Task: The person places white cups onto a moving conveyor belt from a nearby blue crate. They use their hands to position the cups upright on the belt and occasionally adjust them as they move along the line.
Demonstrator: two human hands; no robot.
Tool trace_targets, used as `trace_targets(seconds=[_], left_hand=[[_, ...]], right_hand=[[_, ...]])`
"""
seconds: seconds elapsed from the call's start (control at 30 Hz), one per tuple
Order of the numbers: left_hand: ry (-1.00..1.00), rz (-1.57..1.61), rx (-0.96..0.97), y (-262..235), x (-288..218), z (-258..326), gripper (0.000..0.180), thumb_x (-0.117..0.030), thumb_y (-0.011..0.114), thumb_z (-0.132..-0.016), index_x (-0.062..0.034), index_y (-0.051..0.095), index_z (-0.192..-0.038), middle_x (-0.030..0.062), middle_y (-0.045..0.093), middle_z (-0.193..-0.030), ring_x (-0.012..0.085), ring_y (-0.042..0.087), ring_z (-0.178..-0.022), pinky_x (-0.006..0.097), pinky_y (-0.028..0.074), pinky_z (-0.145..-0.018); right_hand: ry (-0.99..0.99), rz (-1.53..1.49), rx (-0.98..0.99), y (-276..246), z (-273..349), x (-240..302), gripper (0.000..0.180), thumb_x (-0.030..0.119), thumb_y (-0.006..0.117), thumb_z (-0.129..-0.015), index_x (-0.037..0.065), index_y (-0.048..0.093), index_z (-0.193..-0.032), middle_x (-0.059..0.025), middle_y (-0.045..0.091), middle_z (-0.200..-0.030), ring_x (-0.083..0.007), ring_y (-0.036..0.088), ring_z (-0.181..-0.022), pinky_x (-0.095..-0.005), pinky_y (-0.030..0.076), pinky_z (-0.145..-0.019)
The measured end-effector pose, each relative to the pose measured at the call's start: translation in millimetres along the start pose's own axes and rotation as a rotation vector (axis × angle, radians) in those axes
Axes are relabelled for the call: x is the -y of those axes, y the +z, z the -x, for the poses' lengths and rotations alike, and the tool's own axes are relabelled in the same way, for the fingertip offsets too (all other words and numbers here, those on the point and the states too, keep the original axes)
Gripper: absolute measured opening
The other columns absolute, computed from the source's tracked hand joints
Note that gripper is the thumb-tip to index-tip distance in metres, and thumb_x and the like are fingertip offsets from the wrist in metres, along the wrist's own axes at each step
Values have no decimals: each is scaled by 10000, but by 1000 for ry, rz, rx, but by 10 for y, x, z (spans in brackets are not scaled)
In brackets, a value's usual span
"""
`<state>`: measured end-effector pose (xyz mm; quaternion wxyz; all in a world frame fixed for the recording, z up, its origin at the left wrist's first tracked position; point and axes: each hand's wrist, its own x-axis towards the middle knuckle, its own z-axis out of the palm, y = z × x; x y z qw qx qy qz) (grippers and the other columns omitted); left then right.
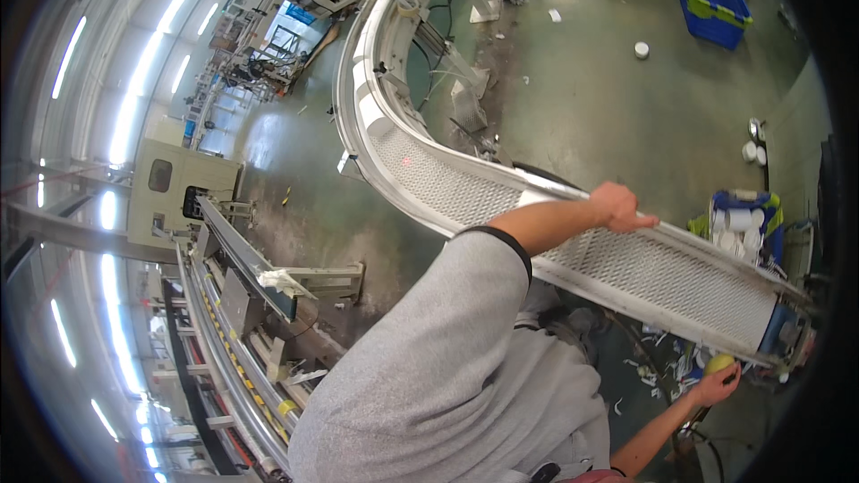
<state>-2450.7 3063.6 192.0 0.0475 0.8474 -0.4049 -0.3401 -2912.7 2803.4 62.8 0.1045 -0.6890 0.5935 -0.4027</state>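
A light grey heathered short-sleeved top (447, 385) is worn, filling the frame from centre toward 6 o'clock. The sleeve (488, 259) is finished with a narrow black band at its cuff. Both forearms are left bare below it. The left hand (619, 207), toward 3 o'clock, and right hand (716, 385), toward 4 o'clock, are ungloved.
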Motion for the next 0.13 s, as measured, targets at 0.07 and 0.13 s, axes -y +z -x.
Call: trace_targets(seconds=[0.07, 0.13], left_hand=[[-16, 5, 13, 87, -42, 112, 841, -773, 352, -885, -44, 765, -954, 232, 712, -973, 385, 676, -968, 452, 535, -857], [-2, 24, 13, 123, -33, 103, 827, -761, 352, -894, -49, 765, -964, 239, 711, -976, 378, 679, -970, 448, 535, -863]], right_hand=[[72, 4, 50, -51, -3, 41, 351, 369, 626, -977, 62, 724, -1116, -155, 701, -1143, -295, 657, -1056, -375, 502, -907], [56, -1, 79, -28, -62, -134, 367, 382, 625, -976, 78, 714, -1160, -151, 695, -1179, -285, 647, -1099, -364, 479, -946]])
